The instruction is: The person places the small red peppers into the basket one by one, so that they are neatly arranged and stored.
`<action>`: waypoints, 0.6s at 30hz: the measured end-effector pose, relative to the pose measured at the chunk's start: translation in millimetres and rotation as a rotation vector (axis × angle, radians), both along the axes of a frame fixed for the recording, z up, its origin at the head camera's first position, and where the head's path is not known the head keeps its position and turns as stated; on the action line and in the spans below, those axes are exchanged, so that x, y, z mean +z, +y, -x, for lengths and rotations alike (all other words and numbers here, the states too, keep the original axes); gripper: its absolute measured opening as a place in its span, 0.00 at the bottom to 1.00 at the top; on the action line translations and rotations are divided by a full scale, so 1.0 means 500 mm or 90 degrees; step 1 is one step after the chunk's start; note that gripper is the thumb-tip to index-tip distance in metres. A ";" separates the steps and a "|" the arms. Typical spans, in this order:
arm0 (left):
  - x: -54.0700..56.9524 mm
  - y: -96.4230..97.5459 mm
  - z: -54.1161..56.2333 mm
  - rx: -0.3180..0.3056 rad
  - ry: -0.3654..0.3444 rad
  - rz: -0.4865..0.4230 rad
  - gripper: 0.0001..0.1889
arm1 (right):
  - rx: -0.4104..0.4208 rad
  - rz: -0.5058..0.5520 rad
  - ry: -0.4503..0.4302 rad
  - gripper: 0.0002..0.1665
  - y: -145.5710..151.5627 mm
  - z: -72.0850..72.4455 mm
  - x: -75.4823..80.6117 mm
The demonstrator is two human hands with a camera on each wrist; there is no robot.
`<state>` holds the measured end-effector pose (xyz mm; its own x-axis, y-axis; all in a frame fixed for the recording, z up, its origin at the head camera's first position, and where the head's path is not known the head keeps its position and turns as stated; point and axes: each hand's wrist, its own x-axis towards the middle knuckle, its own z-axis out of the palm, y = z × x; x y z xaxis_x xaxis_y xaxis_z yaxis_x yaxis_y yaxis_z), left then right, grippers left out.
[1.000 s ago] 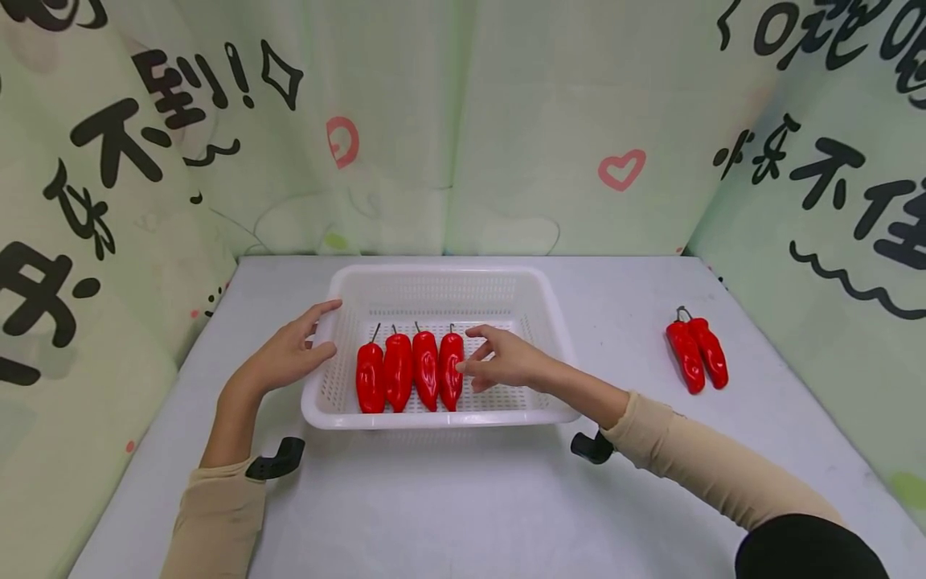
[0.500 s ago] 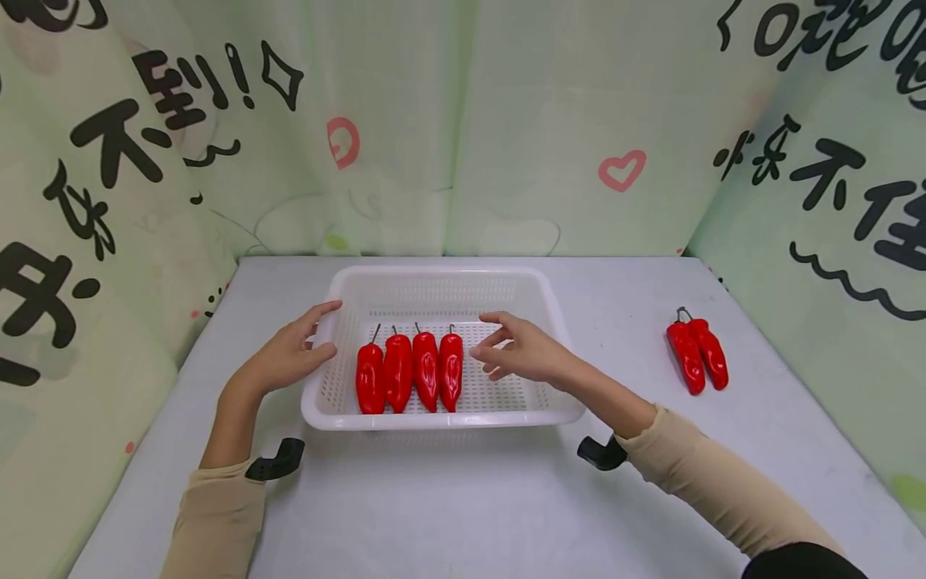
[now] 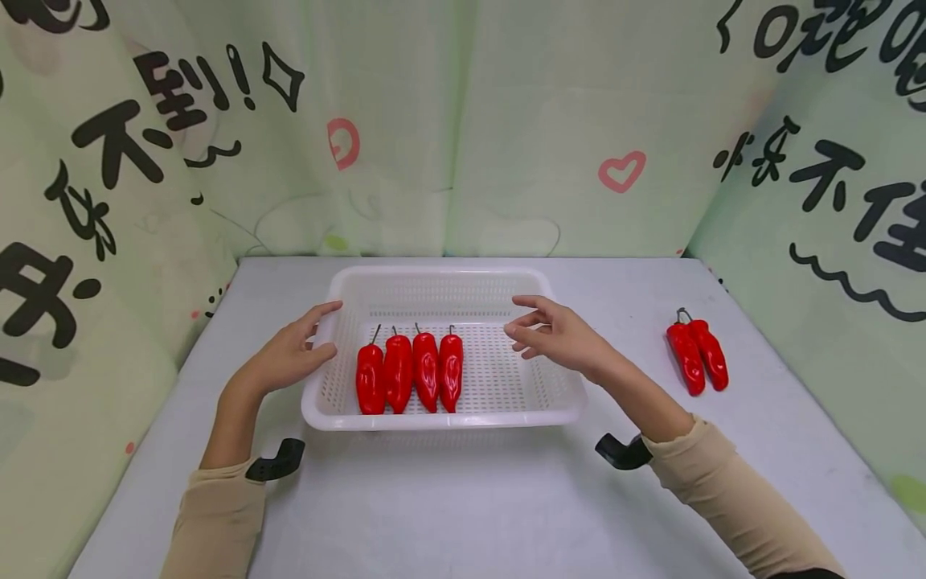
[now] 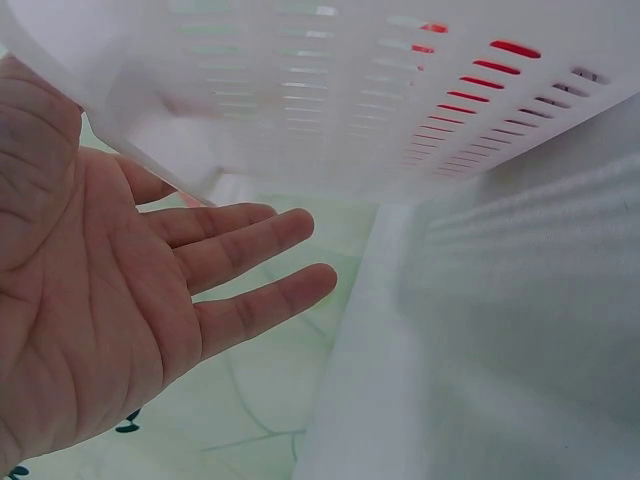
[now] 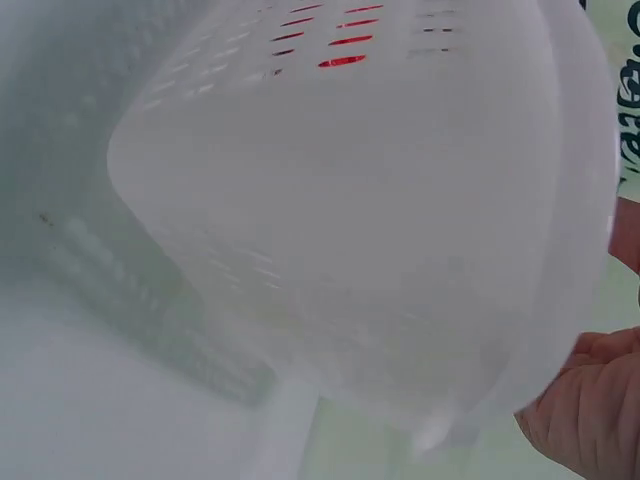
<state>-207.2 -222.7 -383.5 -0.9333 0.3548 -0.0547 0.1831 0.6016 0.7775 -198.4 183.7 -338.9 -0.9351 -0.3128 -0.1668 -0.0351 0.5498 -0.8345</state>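
Observation:
A white perforated plastic basket (image 3: 463, 420) rests on the table. Several red peppers (image 3: 425, 370) lie side by side in its left half, stems pointing to the far side. At the left rim is my left hand (image 3: 285, 351), its thumb and index finger touching the edge; the other fingers (image 4: 270, 300) stretch out straight beneath it in the left wrist view. My right hand (image 3: 560, 334) hovers over the basket's right end, fingers loosely bent and holding nothing. Most of that hand is hidden behind the basket wall in the right wrist view.
Two more red peppers (image 3: 686, 358) lie together on the white tabletop (image 3: 434, 498), right of the basket. A pale green printed curtain (image 3: 506, 121) encloses the table at the back and both sides.
My right hand has drawn away from the rightmost pepper in the basket, moving right and slightly up towards the right rim. My left hand and the peppers have stayed in place.

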 end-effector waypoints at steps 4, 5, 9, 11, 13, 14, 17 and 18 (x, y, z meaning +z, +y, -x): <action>-0.001 0.000 0.000 0.004 -0.004 0.001 0.39 | -0.007 -0.021 0.007 0.46 0.018 -0.001 0.001; -0.001 0.000 0.000 0.006 -0.005 0.002 0.39 | -0.009 -0.023 0.009 0.46 0.023 -0.001 0.001; -0.003 0.001 0.001 0.008 -0.008 0.003 0.39 | -0.019 -0.030 0.023 0.45 0.042 -0.002 0.004; -0.002 0.002 0.000 0.006 -0.006 0.002 0.39 | -0.027 -0.038 0.028 0.46 0.051 -0.003 0.006; -0.001 0.003 0.000 0.007 -0.005 0.001 0.39 | -0.035 -0.045 0.031 0.46 0.059 -0.005 0.009; 0.000 0.003 0.000 0.006 -0.004 0.000 0.39 | -0.040 -0.047 0.031 0.46 0.063 -0.006 0.010; 0.001 0.004 0.000 0.006 -0.002 0.000 0.39 | -0.046 -0.046 0.034 0.45 0.074 -0.009 0.016; 0.002 0.004 -0.001 0.006 -0.003 0.001 0.39 | -0.049 -0.044 0.035 0.45 0.078 -0.010 0.017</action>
